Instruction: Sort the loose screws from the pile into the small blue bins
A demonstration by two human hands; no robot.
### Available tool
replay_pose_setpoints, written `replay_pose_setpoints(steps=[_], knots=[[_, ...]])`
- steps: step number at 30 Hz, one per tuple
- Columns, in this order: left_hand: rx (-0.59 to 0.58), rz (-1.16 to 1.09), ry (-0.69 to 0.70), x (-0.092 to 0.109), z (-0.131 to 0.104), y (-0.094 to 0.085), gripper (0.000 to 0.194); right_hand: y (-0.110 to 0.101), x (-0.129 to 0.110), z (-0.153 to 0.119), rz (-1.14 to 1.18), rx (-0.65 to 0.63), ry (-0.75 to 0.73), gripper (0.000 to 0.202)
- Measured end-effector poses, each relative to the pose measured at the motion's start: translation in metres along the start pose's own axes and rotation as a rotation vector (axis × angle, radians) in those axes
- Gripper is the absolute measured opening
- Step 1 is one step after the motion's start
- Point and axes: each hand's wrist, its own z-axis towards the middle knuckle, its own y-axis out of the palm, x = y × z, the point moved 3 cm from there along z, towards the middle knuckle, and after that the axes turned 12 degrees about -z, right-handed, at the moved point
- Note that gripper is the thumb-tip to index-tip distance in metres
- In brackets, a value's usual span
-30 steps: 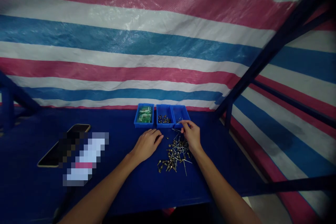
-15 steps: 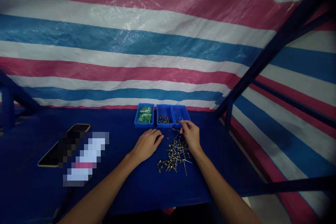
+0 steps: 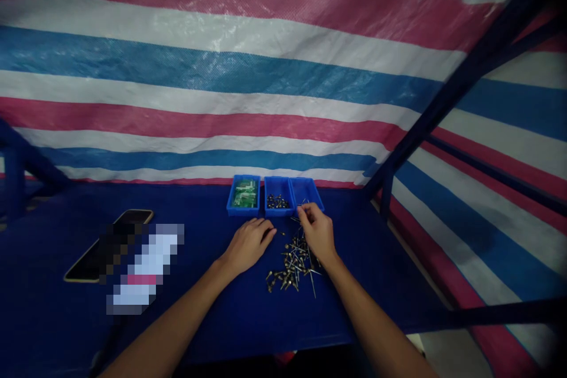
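My right hand (image 3: 318, 230) is at the near edge of the right blue bin (image 3: 312, 190), fingers pinched together; whatever they hold is too small to make out. A few thin metal pins show in that bin. Below and left of the hand lies a loose pile of small brass-coloured metal parts and long thin pins (image 3: 292, 266). The middle blue bin (image 3: 278, 188) contains several small metal parts. My left hand (image 3: 250, 242) rests on the table left of the pile, its thumb apart from its curved fingers, with nothing held. One small part (image 3: 282, 233) lies just beside its fingertips.
A third blue bin (image 3: 243, 211) with green and white packets stands at the left of the row. On the left of the blue table (image 3: 199, 212) lie a dark phone (image 3: 86, 257) and a blurred pale object (image 3: 148, 266). Blue frame bars and a striped sheet (image 3: 199, 124) surround the table.
My right hand has shifted slightly left and down at the bin's edge, its fingers more curled in. My left hand has not moved.
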Motion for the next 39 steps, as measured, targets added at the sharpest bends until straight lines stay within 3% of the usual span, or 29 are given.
replay_pose_setpoints(steps=[5,12,20,39], knots=[[-0.004,0.023,-0.005,-0.001,0.0,0.002,0.027,0.006,-0.017,-0.011,-0.229,-0.222,-0.289,0.025],[-0.002,0.022,0.003,-0.003,0.0,0.003,0.028,0.008,-0.016,-0.012,-0.453,-0.433,-0.418,0.02],[0.005,0.011,0.007,-0.002,0.0,0.002,0.029,0.008,-0.015,-0.012,-0.51,-0.451,-0.442,0.01],[-0.001,0.0,-0.009,-0.003,0.001,0.002,0.028,0.008,-0.015,-0.012,-0.563,-0.455,-0.399,0.011]])
